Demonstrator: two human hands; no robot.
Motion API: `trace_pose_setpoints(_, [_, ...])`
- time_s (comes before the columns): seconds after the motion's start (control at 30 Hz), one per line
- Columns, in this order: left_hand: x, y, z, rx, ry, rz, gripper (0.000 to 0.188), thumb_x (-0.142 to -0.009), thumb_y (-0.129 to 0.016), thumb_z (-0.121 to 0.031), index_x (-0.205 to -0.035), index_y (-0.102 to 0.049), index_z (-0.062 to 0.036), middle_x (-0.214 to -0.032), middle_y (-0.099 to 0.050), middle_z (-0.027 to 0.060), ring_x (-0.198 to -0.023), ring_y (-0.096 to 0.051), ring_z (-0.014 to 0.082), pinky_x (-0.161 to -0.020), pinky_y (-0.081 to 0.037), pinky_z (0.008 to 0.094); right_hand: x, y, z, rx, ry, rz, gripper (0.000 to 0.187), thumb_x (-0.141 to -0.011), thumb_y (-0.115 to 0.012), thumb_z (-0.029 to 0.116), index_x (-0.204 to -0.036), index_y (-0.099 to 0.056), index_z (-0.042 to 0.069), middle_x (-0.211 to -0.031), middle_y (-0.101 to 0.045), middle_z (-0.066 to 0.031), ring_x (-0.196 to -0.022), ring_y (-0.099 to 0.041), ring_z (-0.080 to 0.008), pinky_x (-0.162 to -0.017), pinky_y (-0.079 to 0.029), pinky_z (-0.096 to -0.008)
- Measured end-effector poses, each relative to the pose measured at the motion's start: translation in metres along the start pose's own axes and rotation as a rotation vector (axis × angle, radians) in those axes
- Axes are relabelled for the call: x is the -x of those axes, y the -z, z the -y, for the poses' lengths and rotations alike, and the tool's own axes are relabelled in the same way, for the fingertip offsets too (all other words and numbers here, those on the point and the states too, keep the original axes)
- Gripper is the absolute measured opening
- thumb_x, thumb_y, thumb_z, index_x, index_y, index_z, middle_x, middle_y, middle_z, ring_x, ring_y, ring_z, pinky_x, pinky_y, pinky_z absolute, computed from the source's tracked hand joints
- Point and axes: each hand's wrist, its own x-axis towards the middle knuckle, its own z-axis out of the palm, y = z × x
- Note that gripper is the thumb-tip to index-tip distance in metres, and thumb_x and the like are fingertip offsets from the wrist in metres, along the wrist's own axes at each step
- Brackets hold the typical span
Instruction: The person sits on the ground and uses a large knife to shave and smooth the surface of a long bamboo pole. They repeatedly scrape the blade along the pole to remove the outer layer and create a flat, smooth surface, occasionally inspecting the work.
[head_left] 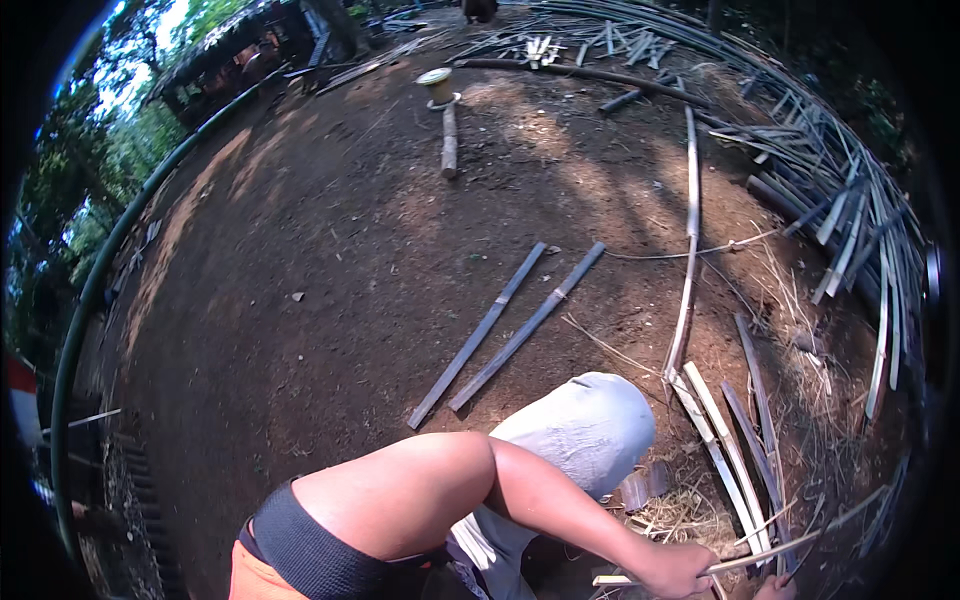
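Reaching across to the lower right, my left arm ends in my left hand [678,571], which is closed around a thin pale bamboo strip [765,557]. The strip sticks out on both sides of the fist. Close by, my right hand [776,589] shows only in part at the bottom edge, fingers curled. A thin dark edge [797,569] rises beside it; what it belongs to is hidden. Pale shavings [685,518] lie on the ground just beyond my hands. Several split bamboo lengths [735,465] stretch away from there.
My bent knee in pale trousers [585,430] is left of the hands. Ahead, two dark bamboo slats [478,335] lie on bare soil. A long bamboo pole [692,190] runs away from me. Piled bamboo [850,220] lines the right; farther off stands a small round-topped object [438,85].
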Motion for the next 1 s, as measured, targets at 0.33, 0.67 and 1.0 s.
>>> trace_pose_setpoints(0.33, [-0.066, -0.041, 0.047, -0.079, 0.006, -0.114, 0.058, -0.078, -0.061, -0.019, -0.134, -0.049, -0.0109, -0.097, -0.067, 0.0221, -0.087, -0.066, 0.0363, -0.076, -0.054, 0.0451, -0.031, -0.022, -0.001, -0.05, 0.138, 0.14, 0.03, -0.08, -0.064, 0.027, -0.081, -0.066, -0.003, -0.075, -0.063, -0.0273, -0.071, -0.06, -0.0475, -0.065, -0.046, -0.0529])
trace_pose_setpoints(0.67, [-0.049, -0.019, 0.053, -0.146, -0.107, -0.258, 0.053, -0.084, -0.06, -0.033, -0.134, -0.052, -0.0162, -0.103, -0.066, 0.0241, -0.092, -0.064, 0.0387, -0.08, -0.053, 0.0458, -0.039, -0.042, 0.033, 0.037, 0.089, 0.265, 0.045, -0.084, -0.064, 0.043, -0.101, -0.068, 0.001, -0.087, -0.067, -0.0255, -0.082, -0.064, -0.0445, -0.07, -0.049, -0.0505])
trace_pose_setpoints(1.0, [-0.026, 0.034, -0.026, 0.304, 0.458, -0.03, 0.021, -0.1, -0.051, -0.023, -0.093, -0.055, -0.0036, -0.06, -0.043, -0.0035, -0.041, -0.038, 0.0069, -0.038, -0.031, 0.0258, -0.089, -0.071, 0.058, -0.35, -0.184, 0.342, 0.018, -0.075, -0.059, 0.011, -0.089, -0.064, 0.0, -0.064, -0.06, -0.0204, -0.055, -0.059, -0.0351, -0.052, -0.046, -0.0438])
